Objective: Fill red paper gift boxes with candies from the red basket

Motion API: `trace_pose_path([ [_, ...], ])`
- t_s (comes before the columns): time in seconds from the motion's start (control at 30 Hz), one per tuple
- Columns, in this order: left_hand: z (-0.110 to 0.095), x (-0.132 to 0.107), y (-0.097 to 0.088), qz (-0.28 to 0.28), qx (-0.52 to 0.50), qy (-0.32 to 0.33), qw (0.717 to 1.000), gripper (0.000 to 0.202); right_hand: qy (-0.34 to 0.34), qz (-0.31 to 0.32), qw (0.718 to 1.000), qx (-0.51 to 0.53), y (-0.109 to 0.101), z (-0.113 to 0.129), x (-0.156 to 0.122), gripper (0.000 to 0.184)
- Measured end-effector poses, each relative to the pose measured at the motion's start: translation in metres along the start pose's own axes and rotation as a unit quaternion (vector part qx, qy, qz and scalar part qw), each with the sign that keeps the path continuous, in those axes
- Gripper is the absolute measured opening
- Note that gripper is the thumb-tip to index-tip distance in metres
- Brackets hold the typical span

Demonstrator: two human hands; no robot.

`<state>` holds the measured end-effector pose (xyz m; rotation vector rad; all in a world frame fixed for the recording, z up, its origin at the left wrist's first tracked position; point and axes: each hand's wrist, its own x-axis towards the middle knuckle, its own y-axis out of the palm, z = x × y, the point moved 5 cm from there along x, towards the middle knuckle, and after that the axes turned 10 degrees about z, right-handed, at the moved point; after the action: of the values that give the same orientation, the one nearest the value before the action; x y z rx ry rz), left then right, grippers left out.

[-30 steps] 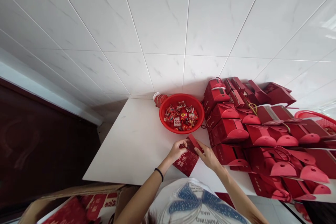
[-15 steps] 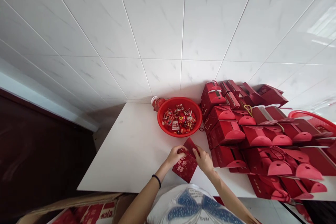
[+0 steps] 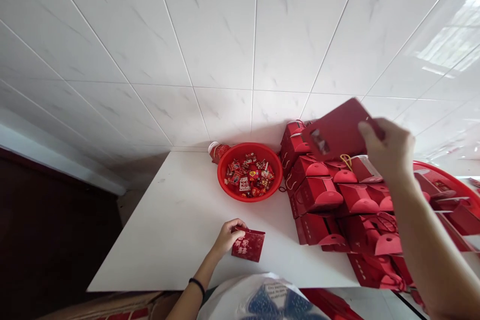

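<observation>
Red card sheet (image 3: 339,129) is the big one here: a flat, plain deep-red piece held up in the air over the pile of red boxes (image 3: 326,195), tilted so its right end sits higher. It's got a small pale patch near its lower left corner, but that part is blurry, so I can't tell if it's a window or a print. The right hand (image 3: 390,152) is closed on its right edge, fingers pinching it, arm lifted well off the table. Down low, the left hand (image 3: 228,237) is curled around the left side of a small red folded piece (image 3: 248,245) with a lighter pattern on its face. That piece lies flat on the white table (image 3: 176,230), close to the near edge. There's a black band (image 3: 197,284) on that wrist. The tabletop is plain white and pushed into a corner against a white tiled wall (image 3: 225,35) with faint grey veining. At the back sits a red bowl (image 3: 249,199) full of wrapped sweets (image 3: 249,179), with a red cup (image 3: 215,150) just behind it on the left. The boxes are stacked right beside the bowl and run off to the right, where the rim of a second red basin (image 3: 446,172) pokes out. The left of the room is dark, and a cardboard carton (image 3: 112,305) shows below the table edge.
</observation>
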<state>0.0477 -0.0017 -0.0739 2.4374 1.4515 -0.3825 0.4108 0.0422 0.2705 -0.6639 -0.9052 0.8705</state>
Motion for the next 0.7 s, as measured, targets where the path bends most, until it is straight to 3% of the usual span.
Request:
trace_pose_path([
  [0.07,-0.003,0.001,-0.001,0.002,0.017,-0.001,1.0,0.012,0.023,0.007,0.999,-0.036,0.006,-0.005,0.052,0.039],
  [0.13,-0.008,0.003,-0.001,0.001,0.032,0.003,0.999,0.011,0.068,0.044,0.994,-0.075,0.027,-0.009,0.091,0.031],
  [0.23,-0.014,0.006,-0.002,-0.006,0.05,0.011,0.999,0.01,0.111,0.092,0.982,-0.123,0.063,-0.012,0.124,0.027],
  [0.4,-0.017,0.008,-0.004,-0.014,0.062,0.014,0.998,0.01,0.11,0.107,0.978,-0.144,0.095,-0.025,0.141,0.03],
  [0.7,-0.021,0.017,-0.002,-0.009,0.068,0.007,0.998,0.011,0.129,0.104,0.977,-0.136,0.104,-0.031,0.15,0.035],
])
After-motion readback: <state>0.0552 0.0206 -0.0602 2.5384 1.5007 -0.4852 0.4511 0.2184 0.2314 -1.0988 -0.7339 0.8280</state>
